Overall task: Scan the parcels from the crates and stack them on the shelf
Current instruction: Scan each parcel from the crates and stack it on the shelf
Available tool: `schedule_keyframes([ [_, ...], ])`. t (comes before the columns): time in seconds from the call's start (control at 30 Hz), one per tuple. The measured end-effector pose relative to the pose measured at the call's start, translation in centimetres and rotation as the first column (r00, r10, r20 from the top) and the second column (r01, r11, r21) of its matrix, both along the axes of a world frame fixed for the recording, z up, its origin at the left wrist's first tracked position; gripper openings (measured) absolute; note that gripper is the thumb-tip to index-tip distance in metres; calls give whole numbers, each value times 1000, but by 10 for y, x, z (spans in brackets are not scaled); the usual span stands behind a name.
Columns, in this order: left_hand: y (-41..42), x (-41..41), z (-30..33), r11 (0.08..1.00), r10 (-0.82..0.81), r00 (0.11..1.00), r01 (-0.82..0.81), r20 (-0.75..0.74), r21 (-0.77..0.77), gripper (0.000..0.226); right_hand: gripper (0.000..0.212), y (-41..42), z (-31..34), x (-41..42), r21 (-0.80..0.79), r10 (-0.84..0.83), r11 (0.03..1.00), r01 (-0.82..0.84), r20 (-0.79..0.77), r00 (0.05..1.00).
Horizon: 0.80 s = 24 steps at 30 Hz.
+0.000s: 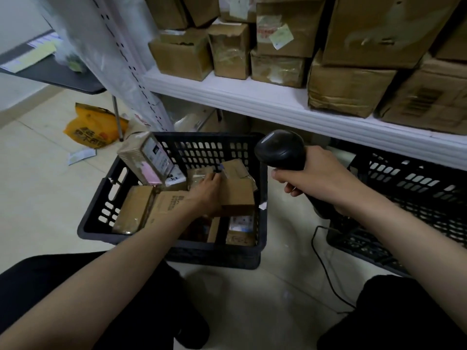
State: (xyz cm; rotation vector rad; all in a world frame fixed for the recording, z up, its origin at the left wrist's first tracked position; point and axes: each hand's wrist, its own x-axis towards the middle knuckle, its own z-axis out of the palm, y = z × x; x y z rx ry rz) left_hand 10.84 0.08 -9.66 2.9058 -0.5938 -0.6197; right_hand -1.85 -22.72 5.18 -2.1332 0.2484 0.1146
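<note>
Two crates (177, 238) (409, 193) — yellow bag (93, 130) beside.

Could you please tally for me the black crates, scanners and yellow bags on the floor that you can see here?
Black crates: 2, one under the left hand and one to the right.
Scanners: 1, the scanner held in the right hand.
Yellow bags: 1, the bag on the floor.
Total: 4
</note>
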Motion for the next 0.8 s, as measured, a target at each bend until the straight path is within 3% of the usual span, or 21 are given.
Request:
schedule_keyframes([
  [0.2, 15, -20, 95, 969, 6, 979, 44, 203, -242, 96, 17, 3, -5, -5, 173, -133, 977, 127, 22, 991],
  [0.33, 11, -53, 126, 933, 27, 960, 77, 280, -351, 91, 27, 10, -3, -6, 462, -268, 851, 249, -26, 963],
  [0.47, -3, -70, 127, 868, 45, 941, 129, 334, -480, 92, 23, 14, 1, -14, 589, -287, 763, 267, -63, 956],
  [0.63, -14, -68, 132, 682, 109, 977, 62, 185, -729, 80, 15, 16, 0, -20, 692, -341, 663, 285, -59, 938],
  [0.73, -15, -67, 134, 527, 162, 984, -28, 68, -849, 63, 15, 20, -3, -21, 684, -361, 672, 285, -33, 932],
  [0.8, -15, -67, 135, 442, 205, 979, -109, -18, -891, 63, 17, 22, -6, -22, 684, -376, 669, 290, -24, 926],
])
